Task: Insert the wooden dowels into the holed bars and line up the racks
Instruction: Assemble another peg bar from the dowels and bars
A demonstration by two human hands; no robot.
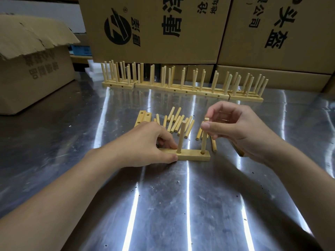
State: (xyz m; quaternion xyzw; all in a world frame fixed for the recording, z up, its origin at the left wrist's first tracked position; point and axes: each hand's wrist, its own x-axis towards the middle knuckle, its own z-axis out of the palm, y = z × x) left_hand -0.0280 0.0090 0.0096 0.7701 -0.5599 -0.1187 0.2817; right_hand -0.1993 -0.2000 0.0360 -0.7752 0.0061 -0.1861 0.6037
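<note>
A wooden holed bar (192, 155) lies on the metal table in front of me. My left hand (145, 142) grips its left end with thumb and fingers. One dowel (181, 136) stands upright in a middle hole. My right hand (235, 127) pinches the top of a second dowel (204, 140) that stands in the bar's right-end hole. Several loose dowels (178, 122) lie in a heap just behind the bar. A couple of bare holed bars (143, 117) lie at the heap's left. Something dark and wooden (237, 149) sticks out under my right palm; what it is I cannot tell.
Several finished racks (181, 84) with upright dowels stand in a row at the table's far edge. Big cardboard boxes (163, 29) rise right behind them. An open cardboard box (32, 69) stands at the far left. The shiny metal table (181, 205) stretches toward me.
</note>
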